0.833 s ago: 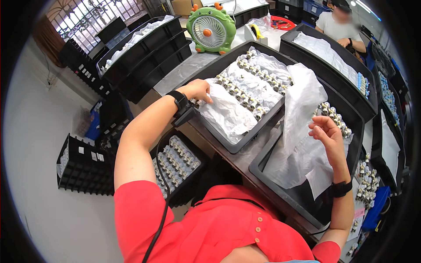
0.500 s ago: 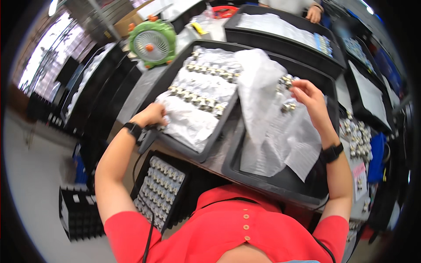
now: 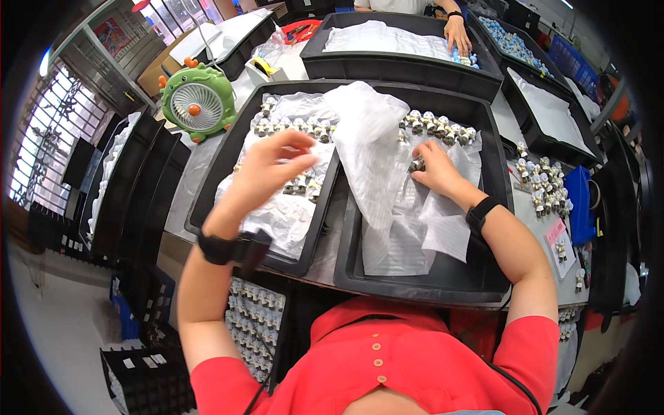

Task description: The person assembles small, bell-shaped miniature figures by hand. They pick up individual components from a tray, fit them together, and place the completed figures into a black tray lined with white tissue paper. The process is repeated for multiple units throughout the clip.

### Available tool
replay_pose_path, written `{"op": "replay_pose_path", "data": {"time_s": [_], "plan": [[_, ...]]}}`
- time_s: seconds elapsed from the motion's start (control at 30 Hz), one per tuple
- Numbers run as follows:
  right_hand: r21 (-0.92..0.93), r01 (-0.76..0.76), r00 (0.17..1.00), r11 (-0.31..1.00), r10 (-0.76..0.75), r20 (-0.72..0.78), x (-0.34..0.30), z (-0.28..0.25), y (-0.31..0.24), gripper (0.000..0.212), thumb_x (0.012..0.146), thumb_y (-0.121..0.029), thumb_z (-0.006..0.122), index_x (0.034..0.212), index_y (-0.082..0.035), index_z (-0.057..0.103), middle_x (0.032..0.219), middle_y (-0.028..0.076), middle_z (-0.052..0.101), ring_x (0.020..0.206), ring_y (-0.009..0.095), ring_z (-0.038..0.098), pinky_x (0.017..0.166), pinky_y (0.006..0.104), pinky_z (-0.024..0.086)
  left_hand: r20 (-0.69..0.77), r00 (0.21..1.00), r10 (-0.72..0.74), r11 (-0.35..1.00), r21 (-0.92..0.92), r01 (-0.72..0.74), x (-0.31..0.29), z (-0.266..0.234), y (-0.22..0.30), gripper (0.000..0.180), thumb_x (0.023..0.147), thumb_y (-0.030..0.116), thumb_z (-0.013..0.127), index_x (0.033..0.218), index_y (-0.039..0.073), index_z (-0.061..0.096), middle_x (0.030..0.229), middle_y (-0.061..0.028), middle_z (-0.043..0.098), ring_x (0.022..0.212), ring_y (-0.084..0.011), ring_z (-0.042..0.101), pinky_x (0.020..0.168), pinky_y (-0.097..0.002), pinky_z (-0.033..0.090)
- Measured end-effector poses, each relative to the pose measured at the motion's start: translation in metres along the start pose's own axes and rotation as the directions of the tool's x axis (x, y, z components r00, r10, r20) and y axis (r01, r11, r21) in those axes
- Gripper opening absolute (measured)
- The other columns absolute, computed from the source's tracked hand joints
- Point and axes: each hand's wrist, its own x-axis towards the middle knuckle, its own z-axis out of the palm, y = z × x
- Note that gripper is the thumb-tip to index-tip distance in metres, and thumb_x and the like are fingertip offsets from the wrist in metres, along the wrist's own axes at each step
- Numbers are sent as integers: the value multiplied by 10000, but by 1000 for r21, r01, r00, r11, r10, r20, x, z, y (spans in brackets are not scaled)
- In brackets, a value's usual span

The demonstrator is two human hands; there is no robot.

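Observation:
Small figurines with white heads and dark lower parts stand in a row at the far side of the right black tray. My right hand is closed around one figurine just nearer than that row, over a white foam sheet; the fingers partly cover it. Above the left black tray, my left hand hovers with fingers apart, holding nothing visible. Below it, more figurines lie in rows on crumpled white wrapping, partly hidden by this hand.
A green fan stands left of the trays. Beyond, a co-worker's hand touches blue figurines in another black tray. Loose figurines and a blue bin are at the right. A filled figurine tray sits below the table edge.
My left hand has lifted from the left tray's near side to above its rows. My right hand has moved from the far row onto a nearer figurine. The view has shifted.

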Motion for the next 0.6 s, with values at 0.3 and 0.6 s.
{"op": "replay_pose_path", "data": {"time_s": [0.3, 0.6], "plan": [[343, 378, 896, 860, -247, -369, -15, -50, -74, 672, 642, -69, 687, 1260, -71, 423, 1190, 121, 483, 1091, 247, 491, 886, 332, 412, -1, 989, -150, 807, -578, 122, 37, 101, -3, 393, 902, 177, 547, 1261, 57, 442, 1195, -82, 501, 1011, -158, 551, 846, -283, 452], [621, 390, 921, 680, -285, -266, -17, -43, -82, 857, 668, 7, 693, 1398, -121, 262, 1288, 111, 432, 1138, 219, 477, 921, 338, 416, 181, 974, -135, 536, -814, 226, 31, 107, -6, 437, 920, 198, 543, 1306, 54, 398, 1119, -68, 561, 961, -124, 564, 854, -300, 462]]}}
